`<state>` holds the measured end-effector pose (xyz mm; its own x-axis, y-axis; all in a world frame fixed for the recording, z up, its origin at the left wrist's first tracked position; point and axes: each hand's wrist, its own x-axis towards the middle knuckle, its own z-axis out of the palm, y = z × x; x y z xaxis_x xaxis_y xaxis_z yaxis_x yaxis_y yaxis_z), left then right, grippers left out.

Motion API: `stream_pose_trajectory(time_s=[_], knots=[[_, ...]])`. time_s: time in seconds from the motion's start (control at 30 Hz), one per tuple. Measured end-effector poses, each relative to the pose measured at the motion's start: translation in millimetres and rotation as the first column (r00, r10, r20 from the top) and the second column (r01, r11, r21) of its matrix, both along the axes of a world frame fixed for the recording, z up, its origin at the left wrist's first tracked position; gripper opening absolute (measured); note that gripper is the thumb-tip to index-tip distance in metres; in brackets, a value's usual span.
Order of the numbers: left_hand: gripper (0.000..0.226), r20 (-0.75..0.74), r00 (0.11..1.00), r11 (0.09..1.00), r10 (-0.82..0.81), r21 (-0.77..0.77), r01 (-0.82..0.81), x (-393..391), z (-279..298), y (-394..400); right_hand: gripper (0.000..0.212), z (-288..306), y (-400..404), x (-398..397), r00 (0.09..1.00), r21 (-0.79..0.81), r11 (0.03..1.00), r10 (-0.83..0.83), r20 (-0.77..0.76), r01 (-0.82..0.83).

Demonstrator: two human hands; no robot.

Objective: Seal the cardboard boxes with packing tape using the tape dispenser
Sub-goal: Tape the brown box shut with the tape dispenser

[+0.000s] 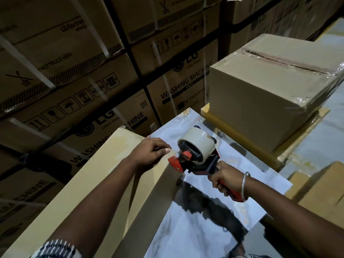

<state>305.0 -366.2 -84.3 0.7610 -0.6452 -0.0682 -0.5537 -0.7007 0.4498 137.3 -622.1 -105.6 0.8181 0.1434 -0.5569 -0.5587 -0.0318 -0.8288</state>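
Observation:
A long plain cardboard box (104, 175) lies on a glossy marbled table (232, 159), running from the lower left up to the middle. My left hand (149, 152) rests on its top at the far right corner, fingers bent, fingertips pressing at the edge. My right hand (226, 180) grips the red handle of a tape dispenser (195, 155) carrying a roll of beige tape. The dispenser's red front plate touches the box's upper right edge, just beside my left fingertips. A second cardboard box (260, 97) at the upper right has clear tape along its top seam and over its right end.
Stacked washing-machine cartons (93, 71) with white straps fill the background to the left and behind. The taped box sits on flat yellow-brown cardboard (242, 131). More cardboard boxes (320, 194) stand low at the right beyond the table edge.

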Motion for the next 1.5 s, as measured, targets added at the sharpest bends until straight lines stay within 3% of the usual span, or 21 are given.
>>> stream_pose_trajectory(time_s=[0.13, 0.47, 0.57, 0.67, 0.77, 1.07, 1.3, 1.5], knots=[[0.035, -0.014, 1.0, 1.0, 0.022, 0.006, -0.022, -2, -1, 0, 0.025, -11, -6, -14, 0.999, 0.003, 1.0, -0.002, 0.038, 0.002], [0.022, -0.046, 0.998, 0.999, 0.05, 0.018, -0.05, -4, 1, -6, 0.025, -23, -18, -29, 0.998, 0.042, 0.999, 0.0, 0.057, -0.003], [0.019, -0.008, 0.999, 0.993, 0.051, 0.104, -0.05, -10, 7, -16, 0.027, -27, -19, -29, 0.997, 0.039, 0.999, 0.011, 0.075, -0.014], [0.03, 0.028, 1.0, 0.987, -0.002, 0.16, -0.003, -24, 12, -39, 0.026, -30, -20, -27, 0.997, 0.046, 0.999, -0.006, 0.076, 0.002], [0.035, -0.052, 0.997, 0.99, -0.053, 0.125, 0.059, -40, 5, -57, 0.028, -36, -20, -28, 0.997, 0.055, 0.998, -0.012, 0.076, 0.007], [0.04, -0.001, 0.998, 0.971, -0.062, 0.23, 0.06, -38, 0, -60, 0.023, -47, -16, -25, 0.996, 0.052, 0.999, 0.002, 0.091, -0.007], [0.015, 0.019, 0.994, 0.976, -0.103, 0.194, 0.097, -37, -2, -58, 0.023, -45, -10, -21, 0.998, 0.05, 0.998, -0.033, 0.044, 0.031], [0.027, 0.021, 0.993, 0.977, -0.118, 0.182, 0.112, -37, -4, -55, 0.023, -51, -3, -15, 0.998, -0.012, 0.998, -0.059, 0.012, 0.059]])
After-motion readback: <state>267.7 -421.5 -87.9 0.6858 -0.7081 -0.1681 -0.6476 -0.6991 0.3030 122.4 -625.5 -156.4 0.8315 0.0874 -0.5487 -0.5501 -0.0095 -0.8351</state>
